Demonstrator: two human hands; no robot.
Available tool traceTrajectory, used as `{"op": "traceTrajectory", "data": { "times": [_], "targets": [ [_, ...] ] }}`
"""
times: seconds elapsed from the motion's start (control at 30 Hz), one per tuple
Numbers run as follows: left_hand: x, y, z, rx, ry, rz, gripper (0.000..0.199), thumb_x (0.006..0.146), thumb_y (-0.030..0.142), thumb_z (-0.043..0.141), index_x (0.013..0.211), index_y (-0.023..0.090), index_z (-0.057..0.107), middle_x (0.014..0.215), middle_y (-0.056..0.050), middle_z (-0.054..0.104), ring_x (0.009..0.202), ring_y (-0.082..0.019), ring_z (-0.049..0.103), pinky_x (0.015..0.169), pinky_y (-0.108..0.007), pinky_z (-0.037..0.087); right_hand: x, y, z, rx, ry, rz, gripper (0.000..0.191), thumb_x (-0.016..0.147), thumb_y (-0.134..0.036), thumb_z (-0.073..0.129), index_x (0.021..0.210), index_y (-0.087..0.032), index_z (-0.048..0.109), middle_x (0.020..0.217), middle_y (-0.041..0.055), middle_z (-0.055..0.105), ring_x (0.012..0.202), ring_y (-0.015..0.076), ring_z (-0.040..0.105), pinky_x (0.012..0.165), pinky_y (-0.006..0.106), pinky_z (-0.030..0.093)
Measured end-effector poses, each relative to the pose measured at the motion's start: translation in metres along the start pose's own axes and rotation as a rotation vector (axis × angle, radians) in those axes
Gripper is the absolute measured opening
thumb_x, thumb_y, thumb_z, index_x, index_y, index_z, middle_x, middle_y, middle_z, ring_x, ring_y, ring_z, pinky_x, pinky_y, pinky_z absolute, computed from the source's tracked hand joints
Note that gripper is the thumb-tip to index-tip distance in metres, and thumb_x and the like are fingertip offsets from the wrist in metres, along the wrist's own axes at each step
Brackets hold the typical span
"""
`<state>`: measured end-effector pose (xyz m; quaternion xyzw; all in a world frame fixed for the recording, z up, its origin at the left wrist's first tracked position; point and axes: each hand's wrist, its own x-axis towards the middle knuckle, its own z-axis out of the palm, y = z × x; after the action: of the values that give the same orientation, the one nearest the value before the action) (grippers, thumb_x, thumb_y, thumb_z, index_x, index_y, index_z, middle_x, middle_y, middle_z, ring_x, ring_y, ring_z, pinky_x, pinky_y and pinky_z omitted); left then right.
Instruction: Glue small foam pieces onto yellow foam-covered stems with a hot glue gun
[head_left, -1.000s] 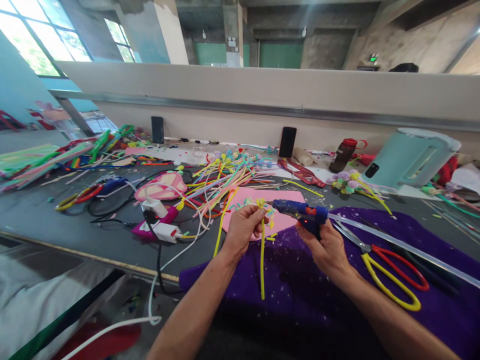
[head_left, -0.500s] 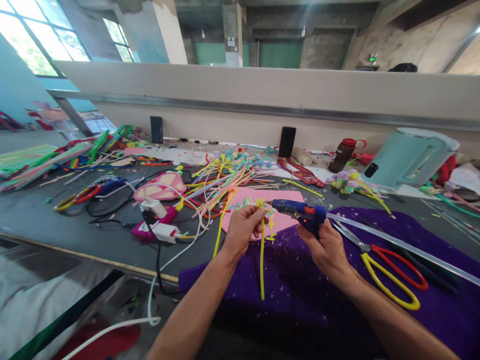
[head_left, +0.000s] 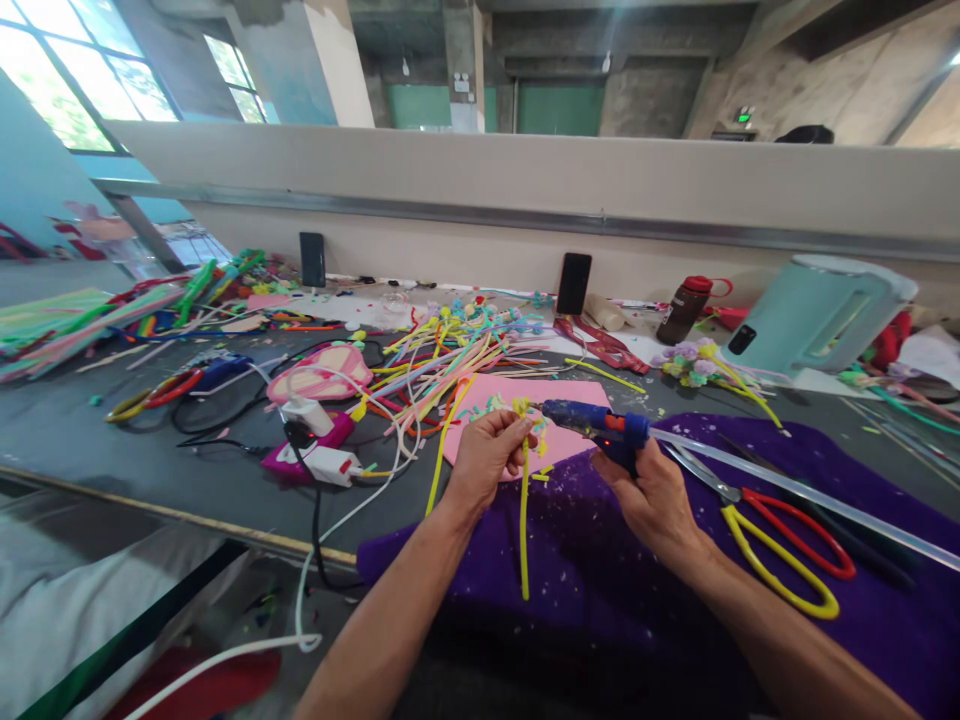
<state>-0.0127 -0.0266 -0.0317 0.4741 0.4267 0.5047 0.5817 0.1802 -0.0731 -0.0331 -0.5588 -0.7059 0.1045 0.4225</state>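
Note:
My left hand [head_left: 491, 450] pinches a yellow pipe cleaner [head_left: 524, 540], whose long tail hangs down over the purple cloth [head_left: 570, 560]. Its top ends in a small yellow cluster [head_left: 522, 407] above my fingertips. My right hand [head_left: 652, 500] is wrapped round the grip of a blue hot glue gun [head_left: 600, 420], with a long clear glue stick [head_left: 795, 485] sticking out of its back. The nozzle points left, at or very near the yellow cluster; whether they touch I cannot tell. Beneath lies a pink sheet [head_left: 577, 395] scattered with small cut yellow and teal pieces.
Red-and-yellow-handled scissors [head_left: 780, 540] lie on the cloth at right. A purple power strip [head_left: 330, 435] with plugs and cables sits at left. Bundled pipe cleaners [head_left: 450, 365], a phone [head_left: 574, 284], a brown bottle [head_left: 684, 310] and a teal kettle [head_left: 821, 315] stand or lie further back.
The glue gun in my right hand has shifted very slightly to the left. My left hand keeps its hold on the yellow pipe cleaner.

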Motion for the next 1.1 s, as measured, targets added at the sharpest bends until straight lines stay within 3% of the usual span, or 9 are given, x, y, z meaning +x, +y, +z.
{"op": "traceTrajectory", "data": {
  "times": [0.2,0.47,0.8,1.1],
  "targets": [
    [-0.001,0.0012,0.0005,0.022,0.008,0.017,0.031,0.071,0.044,0.062,0.065,0.013,0.057,0.045,0.003,0.052,0.034,-0.002,0.04,0.036,-0.013,0.029,-0.0016,0.0011,0.0014,-0.067,0.023,0.011,0.025,0.08,-0.039,0.049,0.094,-0.018,0.05,0.068,0.0033,0.061,0.058,0.018,0.054,0.055,0.028,0.039],
    [-0.0013,0.003,0.0011,0.01,0.01,0.014,0.031,0.07,0.043,0.063,0.064,0.013,0.057,0.044,0.004,0.051,0.034,-0.002,0.039,0.035,-0.013,0.029,-0.0026,-0.0011,0.0013,-0.099,0.012,-0.006,0.02,0.08,-0.037,0.049,0.086,-0.018,0.049,0.062,-0.0001,0.058,0.051,0.0143,0.051,0.05,0.025,0.037],
    [-0.0008,0.0016,0.0005,0.016,0.021,-0.012,0.031,0.07,0.042,0.063,0.065,0.012,0.057,0.045,0.003,0.053,0.034,-0.002,0.04,0.035,-0.013,0.03,-0.0008,0.0007,0.0011,-0.064,0.05,-0.021,0.028,0.08,-0.035,0.05,0.103,-0.019,0.05,0.071,0.0007,0.061,0.058,0.0157,0.054,0.054,0.026,0.041],
    [-0.0013,0.003,0.0005,0.011,-0.003,-0.001,0.031,0.07,0.043,0.063,0.064,0.012,0.058,0.043,0.003,0.05,0.033,-0.002,0.039,0.035,-0.013,0.029,-0.002,-0.001,0.0001,-0.089,0.003,0.013,0.027,0.079,-0.035,0.05,0.1,-0.017,0.05,0.068,0.0015,0.06,0.058,0.0167,0.055,0.054,0.027,0.04]
  ]
}}
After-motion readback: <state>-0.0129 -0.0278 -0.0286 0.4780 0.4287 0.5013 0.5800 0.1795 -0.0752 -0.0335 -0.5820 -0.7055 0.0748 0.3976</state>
